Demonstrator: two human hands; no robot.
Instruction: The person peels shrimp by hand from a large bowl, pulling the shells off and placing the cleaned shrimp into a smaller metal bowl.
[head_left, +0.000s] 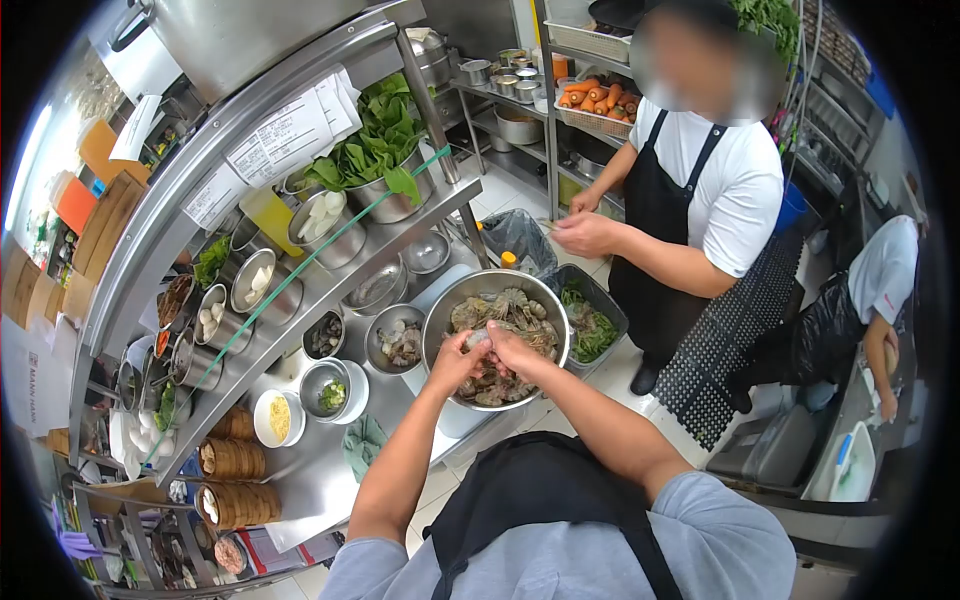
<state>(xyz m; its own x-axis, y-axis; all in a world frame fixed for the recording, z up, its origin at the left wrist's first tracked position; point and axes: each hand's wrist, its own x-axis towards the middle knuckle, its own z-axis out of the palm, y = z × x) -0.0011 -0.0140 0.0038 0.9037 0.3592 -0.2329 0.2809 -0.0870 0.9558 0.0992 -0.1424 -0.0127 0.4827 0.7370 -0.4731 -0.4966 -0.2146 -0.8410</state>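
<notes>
Seemingly, a pale shrimp (477, 338) is pinched between the left hand (456, 361) and right hand (514, 349), with some peeled shrimp (401, 346) set aside and many unpeeled shrimp (483, 313) left.

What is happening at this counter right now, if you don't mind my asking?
The wearer's left hand and right hand meet over a large metal bowl of whole shrimp, apparently holding a single shrimp. What look like peeled shrimp lie in a smaller metal bowl beside it. Nearby, a co-worker handles something small and thin.

One head-worn camera looks forward and down.
</notes>
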